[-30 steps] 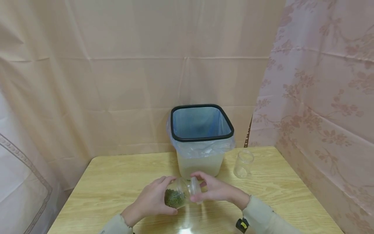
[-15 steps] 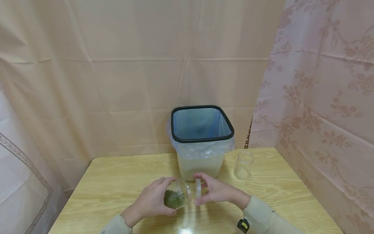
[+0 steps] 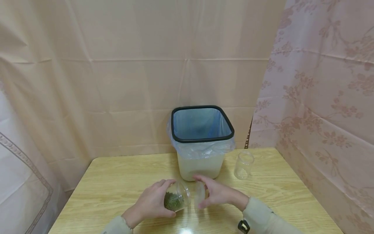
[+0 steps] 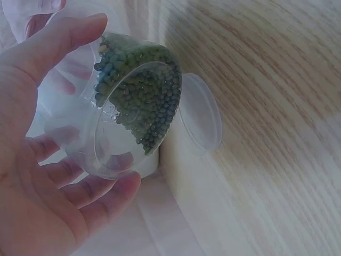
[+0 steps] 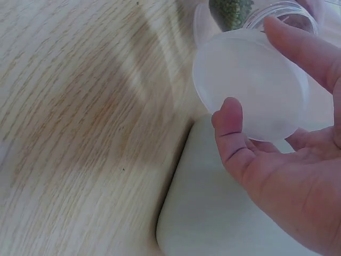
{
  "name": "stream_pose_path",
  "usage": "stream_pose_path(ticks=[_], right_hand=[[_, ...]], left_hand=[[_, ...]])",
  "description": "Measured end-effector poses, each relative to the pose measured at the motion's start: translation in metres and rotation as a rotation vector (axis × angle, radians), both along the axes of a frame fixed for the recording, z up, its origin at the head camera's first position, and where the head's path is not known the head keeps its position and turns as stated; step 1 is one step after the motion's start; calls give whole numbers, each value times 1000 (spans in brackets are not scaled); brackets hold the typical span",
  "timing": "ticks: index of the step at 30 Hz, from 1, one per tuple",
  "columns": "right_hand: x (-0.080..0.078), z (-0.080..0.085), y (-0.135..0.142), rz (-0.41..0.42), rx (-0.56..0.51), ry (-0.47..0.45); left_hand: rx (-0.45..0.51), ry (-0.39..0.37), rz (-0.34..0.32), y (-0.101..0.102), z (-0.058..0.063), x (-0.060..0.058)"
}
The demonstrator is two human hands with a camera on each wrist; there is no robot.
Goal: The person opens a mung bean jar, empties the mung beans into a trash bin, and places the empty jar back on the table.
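My left hand point(image 3: 153, 202) grips a clear plastic jar point(image 3: 184, 191) tipped onto its side above the table, its open mouth toward the right. Green beans point(image 4: 144, 90), likely mung beans, are heaped along the jar's lower side. A translucent round lid point(image 5: 250, 85) is held at its edge between the thumb and fingers of my right hand point(image 3: 218, 194), a small gap from the jar mouth. The left wrist view shows a second translucent lid point(image 4: 201, 113) beyond the jar's base; in the head view it is hidden.
A pale waste bin point(image 3: 200, 167) with a black rim and a bluish liner stands just behind the hands. To its right, an uncovered clear jar point(image 3: 243, 165) stands on the wooden table point(image 3: 125, 172). Curtains hang behind and at both sides.
The lid in my right hand has come off the jar mouth, moved right and turned. The left hand stays nearly in place with the tipped jar.
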State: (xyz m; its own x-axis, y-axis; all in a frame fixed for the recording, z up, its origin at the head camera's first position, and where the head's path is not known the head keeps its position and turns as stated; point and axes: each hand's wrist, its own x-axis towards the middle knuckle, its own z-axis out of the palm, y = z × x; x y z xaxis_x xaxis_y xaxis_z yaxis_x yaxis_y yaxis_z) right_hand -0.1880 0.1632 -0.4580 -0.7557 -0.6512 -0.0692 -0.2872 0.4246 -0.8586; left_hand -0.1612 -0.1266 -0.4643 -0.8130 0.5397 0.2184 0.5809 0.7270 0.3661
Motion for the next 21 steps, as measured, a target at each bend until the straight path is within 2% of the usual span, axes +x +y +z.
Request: stream_pose_path(ticks=[8,16,21], right_hand=[[2,-3,-1,-1,64,82],[0,-8,2,8,86,103],[1,-12,4,1,103,97]], left_hand=[[-4,-9,-7,2,-2,-1],[-28,25,-16,4,-5,0],[-43,10,-36,8,-5,0]])
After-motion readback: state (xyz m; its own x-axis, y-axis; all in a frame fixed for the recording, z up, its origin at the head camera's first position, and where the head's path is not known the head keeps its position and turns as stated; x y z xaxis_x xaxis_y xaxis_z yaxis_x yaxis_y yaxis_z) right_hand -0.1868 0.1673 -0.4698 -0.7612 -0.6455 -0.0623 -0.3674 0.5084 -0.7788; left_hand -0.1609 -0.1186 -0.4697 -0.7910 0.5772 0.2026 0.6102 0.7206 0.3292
